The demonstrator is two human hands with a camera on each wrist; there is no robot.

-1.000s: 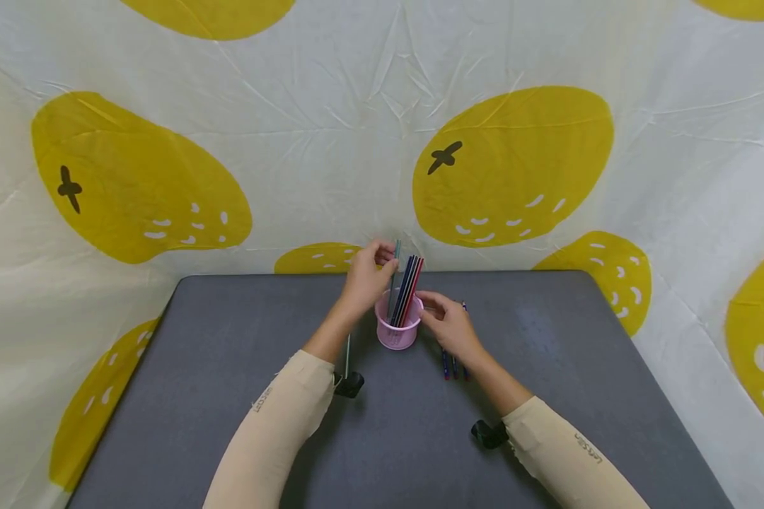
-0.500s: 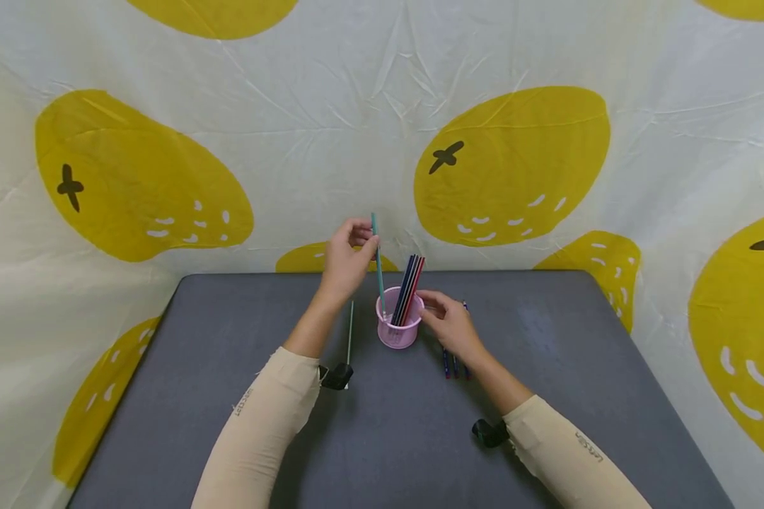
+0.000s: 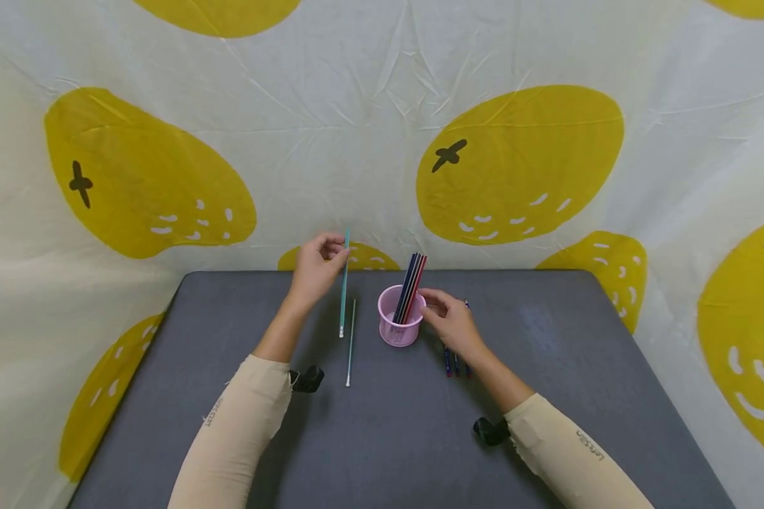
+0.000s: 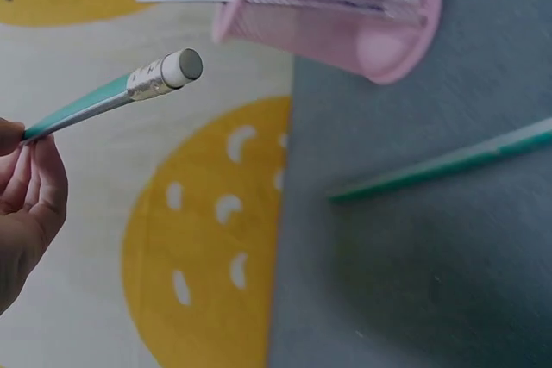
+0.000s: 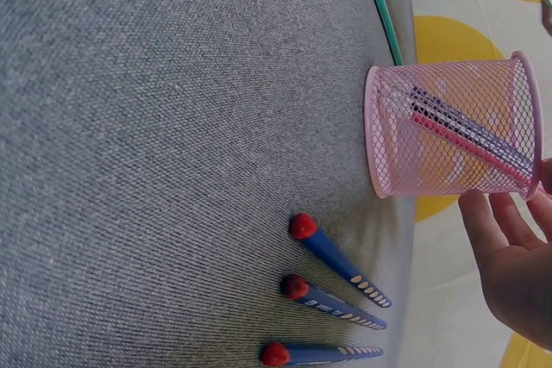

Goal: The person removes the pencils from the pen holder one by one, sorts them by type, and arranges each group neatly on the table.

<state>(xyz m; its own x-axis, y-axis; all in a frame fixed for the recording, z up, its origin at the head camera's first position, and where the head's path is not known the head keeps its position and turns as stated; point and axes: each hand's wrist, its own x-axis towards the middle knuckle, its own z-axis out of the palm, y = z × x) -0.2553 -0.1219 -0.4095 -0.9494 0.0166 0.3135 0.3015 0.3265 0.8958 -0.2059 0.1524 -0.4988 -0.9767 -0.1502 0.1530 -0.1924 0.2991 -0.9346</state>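
Note:
My left hand (image 3: 316, 272) pinches a green pencil (image 3: 344, 290) near its upper end, to the left of the cup. In the left wrist view its white eraser tip (image 4: 183, 68) and metal band point away from the fingers. A pink mesh pencil cup (image 3: 398, 335) stands upright near the table's far edge, with several dark and red pencils (image 3: 410, 286) leaning in it. My right hand (image 3: 453, 326) holds the cup at the right of its rim, thumb and fingers curved against it. Another green pencil (image 3: 351, 346) lies on the table left of the cup.
Three blue pencils with red ends (image 5: 332, 256) lie side by side to the right of the cup, partly behind my right hand in the head view. The grey table (image 3: 395, 438) ends at a white curtain (image 3: 331, 141) with yellow fruit prints.
My left hand has lifted the green pencil out of the cup and carried it left, over the table beside the other green pencil. The right hand has stayed at the rim.

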